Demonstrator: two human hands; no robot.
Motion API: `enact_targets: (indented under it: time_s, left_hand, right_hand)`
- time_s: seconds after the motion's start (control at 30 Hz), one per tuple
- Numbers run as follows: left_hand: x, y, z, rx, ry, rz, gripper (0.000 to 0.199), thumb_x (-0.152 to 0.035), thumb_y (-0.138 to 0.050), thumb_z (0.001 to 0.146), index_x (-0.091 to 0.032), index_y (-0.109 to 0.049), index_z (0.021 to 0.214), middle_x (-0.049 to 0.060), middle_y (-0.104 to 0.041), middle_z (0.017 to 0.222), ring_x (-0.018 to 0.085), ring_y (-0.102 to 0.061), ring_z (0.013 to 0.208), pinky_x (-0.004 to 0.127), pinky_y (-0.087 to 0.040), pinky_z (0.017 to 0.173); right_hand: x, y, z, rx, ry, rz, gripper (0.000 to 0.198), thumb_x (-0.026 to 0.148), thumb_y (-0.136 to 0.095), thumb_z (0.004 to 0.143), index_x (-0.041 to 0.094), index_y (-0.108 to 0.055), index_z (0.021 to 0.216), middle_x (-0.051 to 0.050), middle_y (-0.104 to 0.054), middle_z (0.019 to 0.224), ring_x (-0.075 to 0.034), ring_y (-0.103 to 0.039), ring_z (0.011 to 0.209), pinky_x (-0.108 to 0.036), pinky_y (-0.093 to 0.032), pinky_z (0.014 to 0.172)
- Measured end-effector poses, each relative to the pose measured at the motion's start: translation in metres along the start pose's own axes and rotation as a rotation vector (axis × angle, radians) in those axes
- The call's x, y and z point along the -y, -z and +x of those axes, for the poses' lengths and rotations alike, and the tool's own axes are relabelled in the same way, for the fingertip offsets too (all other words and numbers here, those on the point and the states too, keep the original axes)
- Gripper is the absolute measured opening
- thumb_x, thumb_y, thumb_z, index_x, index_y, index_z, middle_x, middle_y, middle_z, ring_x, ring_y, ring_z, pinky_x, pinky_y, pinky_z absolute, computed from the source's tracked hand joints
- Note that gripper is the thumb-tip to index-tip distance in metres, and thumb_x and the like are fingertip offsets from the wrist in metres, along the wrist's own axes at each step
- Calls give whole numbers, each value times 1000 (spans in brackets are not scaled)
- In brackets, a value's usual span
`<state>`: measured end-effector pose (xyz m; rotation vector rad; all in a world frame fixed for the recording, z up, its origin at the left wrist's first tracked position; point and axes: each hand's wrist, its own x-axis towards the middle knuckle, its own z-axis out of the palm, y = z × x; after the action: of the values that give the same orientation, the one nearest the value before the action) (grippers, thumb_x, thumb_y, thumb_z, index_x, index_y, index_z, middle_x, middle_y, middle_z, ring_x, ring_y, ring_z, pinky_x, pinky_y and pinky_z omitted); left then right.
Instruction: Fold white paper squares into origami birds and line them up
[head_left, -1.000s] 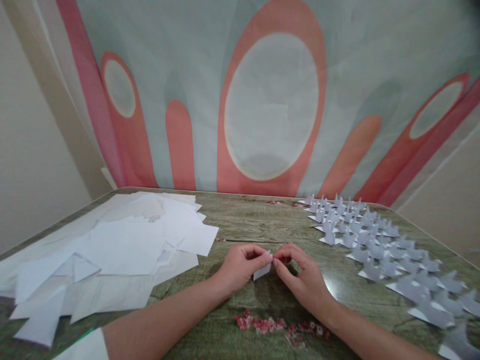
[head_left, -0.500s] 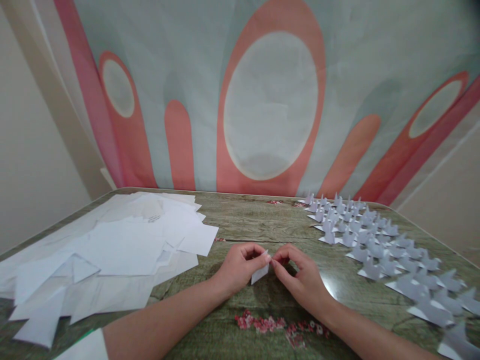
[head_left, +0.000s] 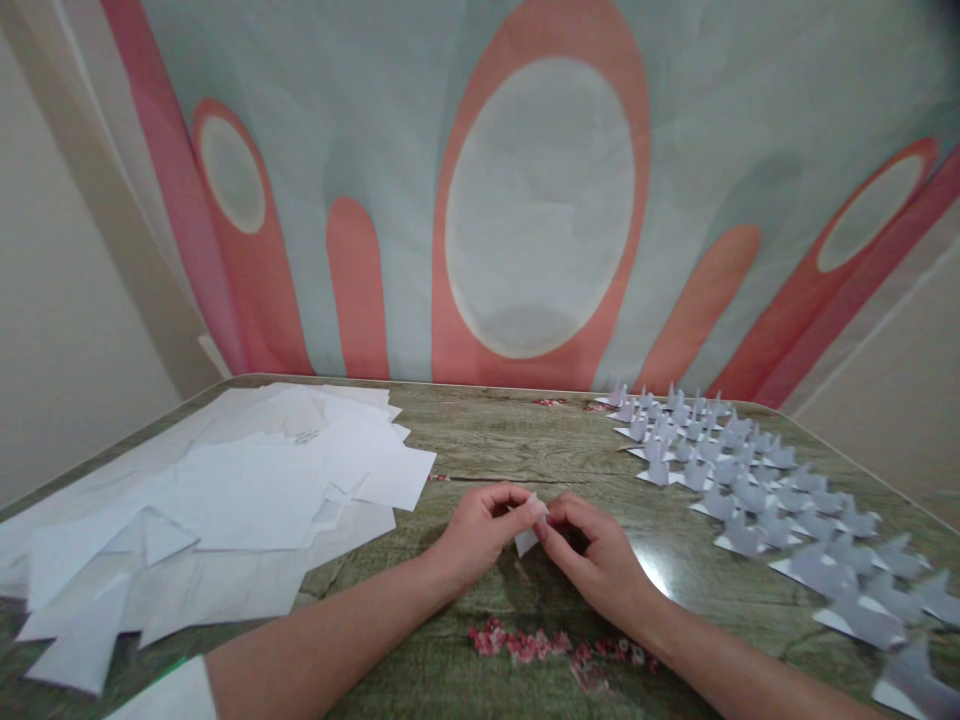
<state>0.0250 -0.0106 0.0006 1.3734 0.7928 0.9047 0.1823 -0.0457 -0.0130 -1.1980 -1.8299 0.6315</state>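
Observation:
A small folded piece of white paper (head_left: 526, 541) is held up between my two hands, just above the table. My left hand (head_left: 491, 528) pinches it from the left between thumb and fingers. From the right, my right hand (head_left: 589, 545) closes thumb and forefinger on its edge, with fingertips almost touching those of the left. Much of the paper is hidden behind the fingers, so its exact folded shape cannot be made out.
Loose white sheets (head_left: 255, 490) are piled across the left of the wood-grain table (head_left: 495, 430). Rows of folded paper birds (head_left: 742, 535) stand along the right side. A printed backdrop (head_left: 540, 210) hangs behind the table. Pink printed blossoms (head_left: 525, 640) decorate the near surface.
The folded paper has turned in my fingers, and less of it shows below them. My right hand has shifted slightly left, closer to my left fingertips.

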Motion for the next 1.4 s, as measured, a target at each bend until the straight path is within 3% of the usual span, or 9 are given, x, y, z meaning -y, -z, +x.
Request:
enact_targets:
  time_s: [0.27,0.5,0.7,0.9,1.03,1.4]
  left_hand:
    - [3,0,0,-29,-2,-10,25,-37,-62,75,-12,-65,77,1,-59,70,12,-49,67,22,-38,65]
    - [4,0,0,-43,19,6,27,-38,-65,71,-12,-59,68,-1,-55,63,10,-46,59,21,-37,59]
    - [8,2,0,-53,-3,50,25,-37,-62,74,-12,-59,72,-2,-54,63,9,-46,58,20,-36,57]
    - [10,1,3,-35,15,18,32,-33,-66,72,-13,-63,96,6,-64,89,16,-56,80,26,-42,74]
    - [11,3,5,-11,27,-31,27,-32,-65,73,-12,-65,91,6,-65,87,15,-56,78,26,-42,76]
    - [8,4,3,-22,30,19,21,-33,-66,72,-12,-66,77,1,-64,72,12,-53,66,22,-39,66]
  right_hand:
    - [-2,2,1,-4,0,8,20,26,-48,85,17,-54,68,0,-50,66,-14,-48,63,-25,-37,60]
    - [-1,0,1,29,33,6,18,23,-50,84,18,-54,67,1,-49,64,-13,-48,61,-24,-37,59]
    - [-2,-1,1,42,24,18,18,24,-49,84,18,-54,68,1,-50,66,-12,-48,62,-24,-37,60]
    - [-12,5,7,-25,-100,64,23,31,-49,84,17,-55,67,0,-50,66,-13,-46,62,-25,-36,59]
    - [-17,7,9,-29,-148,124,25,35,-50,84,16,-55,67,1,-48,64,-13,-44,61,-24,-35,57]
    - [-15,8,6,-3,-102,211,25,36,-51,83,17,-54,67,2,-46,66,-12,-43,62,-23,-34,58]
